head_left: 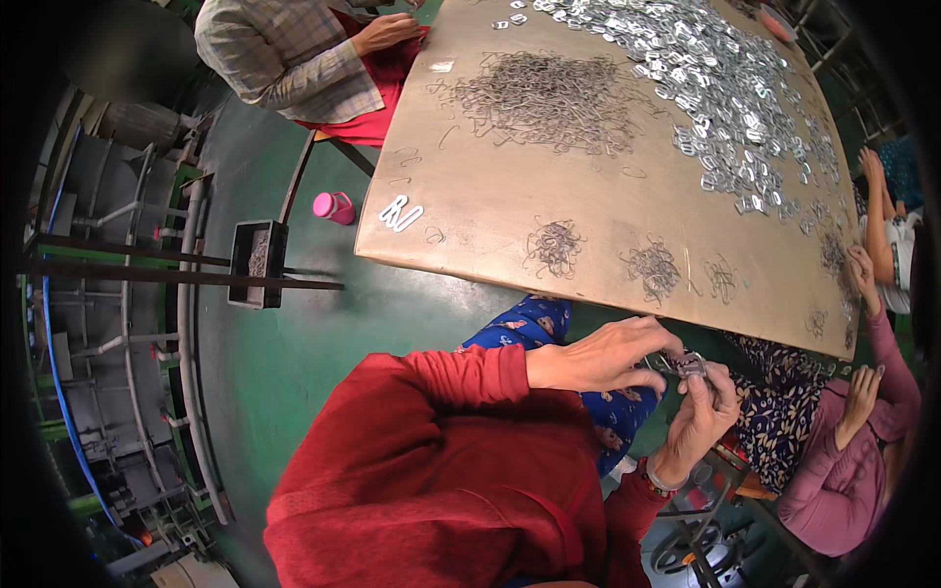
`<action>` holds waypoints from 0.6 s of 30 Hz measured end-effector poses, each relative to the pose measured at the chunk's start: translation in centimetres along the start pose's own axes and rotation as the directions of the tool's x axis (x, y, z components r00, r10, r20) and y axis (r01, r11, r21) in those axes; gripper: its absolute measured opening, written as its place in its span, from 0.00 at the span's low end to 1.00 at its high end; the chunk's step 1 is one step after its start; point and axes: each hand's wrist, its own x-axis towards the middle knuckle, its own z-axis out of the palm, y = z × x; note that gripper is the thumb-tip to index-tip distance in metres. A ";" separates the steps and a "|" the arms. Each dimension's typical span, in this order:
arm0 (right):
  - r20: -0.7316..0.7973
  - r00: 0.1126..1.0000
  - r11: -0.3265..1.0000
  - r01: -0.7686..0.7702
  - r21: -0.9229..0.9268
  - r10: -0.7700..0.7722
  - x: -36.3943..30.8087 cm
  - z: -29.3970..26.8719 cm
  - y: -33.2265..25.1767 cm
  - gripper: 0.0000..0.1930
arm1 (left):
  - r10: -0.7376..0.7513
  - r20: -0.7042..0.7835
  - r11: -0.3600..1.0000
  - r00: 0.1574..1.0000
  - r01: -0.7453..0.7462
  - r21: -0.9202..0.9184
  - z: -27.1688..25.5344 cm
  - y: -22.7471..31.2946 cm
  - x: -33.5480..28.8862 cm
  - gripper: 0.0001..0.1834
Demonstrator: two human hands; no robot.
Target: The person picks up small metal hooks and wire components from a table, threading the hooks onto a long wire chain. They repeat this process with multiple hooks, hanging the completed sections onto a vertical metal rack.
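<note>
My right hand [698,419] pinches a small silvery metal buckle [692,366] between thumb and fingers, just off the table's near edge. My left hand [616,355] meets it from the other side, its thumb and fingertips closing beside the buckle. Something thin and wire-like shows between the left fingertips and the buckle, too small to make out fully. Nearest on the tabletop [470,211] lie small heaps of bent wire pieces [653,271], with another heap of wire pieces [556,247] to their left.
A wide tangle of wire pieces [549,98] and a big spread of flat metal buckles [725,108] cover the far table. A few buckles [400,214] lie at the left edge. Co-workers sit far left and right. A pink jug [334,207] and black crate [277,263] stand left.
</note>
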 end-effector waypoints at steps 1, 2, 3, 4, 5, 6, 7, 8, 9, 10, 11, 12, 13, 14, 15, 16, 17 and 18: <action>0.003 1.000 1.000 -0.012 -0.004 0.012 -0.1 0.2 0.0 0.10 | -0.014 -0.046 1.000 0.999 0.015 0.016 -1.0 0.4 0.1 0.21; 0.005 1.000 1.000 -0.025 -0.009 0.025 -0.1 0.5 0.0 0.10 | -0.027 -0.091 0.999 0.996 0.030 0.032 -2.1 0.4 0.1 0.24; -0.004 1.000 1.000 -0.023 -0.007 0.023 -0.2 0.6 0.1 0.09 | -0.051 -0.083 0.988 0.995 0.063 0.144 -4.1 -0.8 -0.3 0.33; 0.007 0.999 0.999 -0.041 -0.014 0.041 -0.2 0.6 0.1 0.09 | -0.157 -0.097 0.927 0.983 0.181 0.329 -7.0 -1.2 -0.1 0.28; 0.011 0.998 0.998 -0.059 -0.020 0.059 -0.2 0.4 -0.1 0.08 | -0.224 -0.167 0.811 0.960 0.279 0.514 -9.6 -4.2 -0.6 0.20; 0.006 0.997 0.996 -0.077 -0.032 0.078 -0.3 0.1 -0.3 0.08 | -0.207 -0.195 0.648 0.959 0.283 0.707 -13.4 -6.0 -0.5 0.12; -0.029 0.996 0.995 -0.089 -0.043 0.088 -0.5 0.0 -0.5 0.08 | -0.339 -0.326 0.547 0.883 0.467 0.695 -16.9 -6.9 0.1 0.10; -0.009 0.995 0.994 -0.103 -0.032 0.103 -0.3 0.2 -0.5 0.08 | -0.232 -0.380 0.434 0.895 0.445 0.783 -20.7 -9.2 0.0 0.08; 0.019 0.992 0.991 -0.128 -0.038 0.128 -0.1 0.6 -0.5 0.08 | -0.110 -0.431 0.227 0.896 0.445 0.867 -24.7 -13.1 -2.7 0.05; 0.025 0.988 0.987 -0.148 -0.062 0.150 0.0 0.6 -0.9 0.08 | -0.223 -0.436 0.168 0.872 0.475 0.864 -27.5 -12.9 -2.7 0.05; 0.041 0.984 0.983 -0.168 -0.077 0.172 0.1 0.9 -1.2 0.09 | -0.261 -0.465 0.130 0.846 0.508 0.852 -29.6 -14.8 -4.4 0.07; 0.052 0.981 0.979 -0.183 -0.089 0.188 0.2 1.1 -1.1 0.09 | -0.381 -0.484 0.035 0.788 0.535 0.844 -31.1 -16.0 -5.6 0.10; 0.047 0.982 0.981 -0.177 -0.082 0.181 0.2 1.1 -0.9 0.09 | -0.380 -0.532 0.025 0.757 0.583 0.812 -30.2 -15.2 -5.2 0.11; 0.049 0.984 0.984 -0.167 -0.060 0.170 0.3 0.9 -0.8 0.09 | -0.362 -0.530 0.060 0.767 0.587 0.808 -29.0 -14.0 -4.7 0.11; 0.047 0.988 0.987 -0.145 -0.067 0.149 0.4 0.6 -0.8 0.08 | -0.306 -0.461 0.045 0.833 0.497 0.867 -28.4 -13.9 -4.2 0.10; 0.050 0.990 0.990 -0.126 -0.069 0.130 0.5 0.4 -0.8 0.08 | -0.320 -0.474 0.022 0.821 0.506 0.862 -28.2 -14.4 -3.8 0.10; 0.059 0.992 0.992 -0.108 -0.072 0.113 0.3 0.2 -0.9 0.08 | -0.324 -0.443 0.094 0.836 0.494 0.864 -28.0 -14.7 -3.5 0.09; 0.042 0.993 0.992 -0.110 -0.054 0.113 0.1 0.2 -1.0 0.08 | -0.319 -0.421 0.161 0.849 0.486 0.859 -27.6 -14.3 -2.7 0.09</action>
